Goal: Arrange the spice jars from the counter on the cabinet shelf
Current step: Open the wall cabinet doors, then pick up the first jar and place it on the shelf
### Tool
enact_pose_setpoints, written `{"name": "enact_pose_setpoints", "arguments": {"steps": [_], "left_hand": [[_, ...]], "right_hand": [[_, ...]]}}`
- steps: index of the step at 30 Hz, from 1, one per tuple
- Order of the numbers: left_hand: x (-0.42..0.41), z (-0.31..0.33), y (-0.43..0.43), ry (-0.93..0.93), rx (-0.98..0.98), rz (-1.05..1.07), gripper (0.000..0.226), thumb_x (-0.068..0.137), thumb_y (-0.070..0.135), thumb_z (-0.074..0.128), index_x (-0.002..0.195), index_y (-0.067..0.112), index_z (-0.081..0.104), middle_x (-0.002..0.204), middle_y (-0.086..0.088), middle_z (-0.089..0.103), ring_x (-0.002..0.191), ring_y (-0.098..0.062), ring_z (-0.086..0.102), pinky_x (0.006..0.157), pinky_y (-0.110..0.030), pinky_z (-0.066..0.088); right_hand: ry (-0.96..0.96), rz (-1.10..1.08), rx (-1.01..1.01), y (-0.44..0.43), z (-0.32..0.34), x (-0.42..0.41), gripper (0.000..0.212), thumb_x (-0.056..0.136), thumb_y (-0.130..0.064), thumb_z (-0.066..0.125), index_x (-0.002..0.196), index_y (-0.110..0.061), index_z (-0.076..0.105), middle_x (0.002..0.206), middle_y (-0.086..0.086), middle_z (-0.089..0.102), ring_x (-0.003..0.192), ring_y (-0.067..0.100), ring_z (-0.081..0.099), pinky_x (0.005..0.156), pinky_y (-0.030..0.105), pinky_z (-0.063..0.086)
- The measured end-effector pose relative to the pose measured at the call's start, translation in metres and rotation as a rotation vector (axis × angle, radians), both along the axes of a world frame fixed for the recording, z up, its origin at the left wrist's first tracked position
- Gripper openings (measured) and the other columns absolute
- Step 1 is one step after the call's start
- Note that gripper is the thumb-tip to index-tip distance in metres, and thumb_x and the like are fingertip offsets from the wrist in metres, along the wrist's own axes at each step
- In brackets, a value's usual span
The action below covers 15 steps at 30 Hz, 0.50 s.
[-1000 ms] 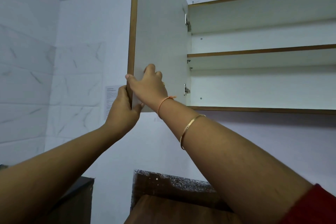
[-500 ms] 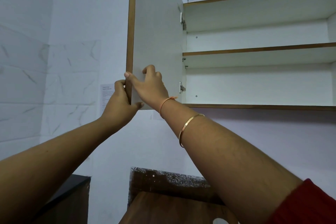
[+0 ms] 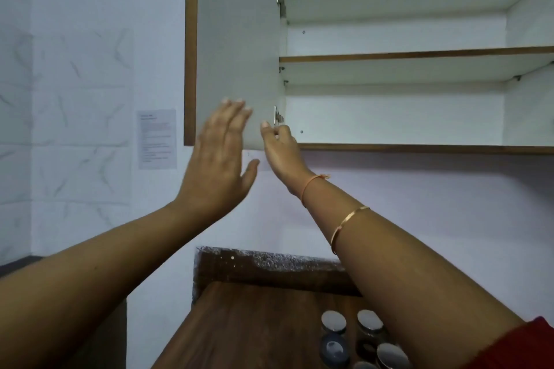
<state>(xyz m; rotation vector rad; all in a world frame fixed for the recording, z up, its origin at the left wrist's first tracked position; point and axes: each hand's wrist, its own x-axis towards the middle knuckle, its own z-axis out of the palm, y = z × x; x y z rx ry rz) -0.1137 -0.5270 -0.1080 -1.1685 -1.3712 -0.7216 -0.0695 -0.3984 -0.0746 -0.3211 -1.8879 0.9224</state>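
Observation:
The wall cabinet stands open, its white door (image 3: 236,45) swung out to the left. Inside, the lower shelf (image 3: 419,147) and the upper shelf (image 3: 419,54) hold nothing. My left hand (image 3: 217,159) is raised flat in front of the door's lower edge, fingers spread, holding nothing. My right hand (image 3: 280,147) hovers at the door's bottom corner beside the lower hinge (image 3: 278,118), fingers loosely curled and empty. Several spice jars (image 3: 352,338) with shiny metal lids stand on the wooden counter (image 3: 248,329) below, partly hidden by my right arm.
A dark speckled stone backsplash (image 3: 269,266) runs behind the counter. A printed paper notice (image 3: 156,138) is stuck on the marbled tile wall to the left of the door. A dark counter edge (image 3: 18,262) shows at far left.
Both hands have let go of the door's lower edge and moved right, away from it. The view has tilted down, so the jars on the counter now show.

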Motion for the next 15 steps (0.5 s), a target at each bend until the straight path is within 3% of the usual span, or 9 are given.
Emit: {"name": "enact_pose_setpoints", "arguments": {"steps": [5,8,11,15], "left_hand": [[0.010,-0.052,0.034,-0.050,-0.219,-0.083,0.068,0.080,0.017,0.071,0.139,0.001,0.039,0.141,-0.017,0.045,0.135,-0.032,0.038,0.109,-0.036,0.025],[0.013,-0.083,0.058,-0.167,-0.286,-0.163,0.065,0.083,0.019,0.067,0.140,0.004,0.038,0.140,-0.015,0.046,0.131,-0.031,0.043,0.107,-0.039,0.035],[0.012,-0.115,0.080,-0.281,-0.335,-0.213,0.064,0.085,0.022,0.064,0.141,0.010,0.036,0.142,-0.009,0.046,0.129,-0.026,0.044,0.103,-0.036,0.040],[0.010,-0.169,0.110,-0.501,-0.378,-0.290,0.060,0.087,0.022,0.062,0.141,0.014,0.035,0.142,-0.005,0.044,0.128,-0.022,0.043,0.099,-0.031,0.041]], "right_hand": [[-0.071,-0.075,-0.128,0.040,-0.057,0.023,0.043,0.097,-0.051,0.036,0.119,-0.017,0.047,0.132,0.009,0.049,0.119,0.029,0.049,0.104,0.050,0.040],[-0.122,-0.103,-0.198,0.064,-0.090,0.038,0.043,0.098,-0.049,0.033,0.123,-0.015,0.042,0.131,0.006,0.046,0.111,0.023,0.047,0.102,0.048,0.042],[-0.161,-0.139,-0.233,0.086,-0.121,0.053,0.033,0.099,-0.048,0.033,0.114,-0.020,0.039,0.116,0.000,0.042,0.103,0.019,0.044,0.099,0.044,0.044],[-0.258,-0.212,-0.287,0.119,-0.172,0.072,0.030,0.096,-0.048,0.038,0.108,-0.021,0.041,0.113,0.002,0.047,0.098,0.020,0.048,0.090,0.038,0.044]]}}
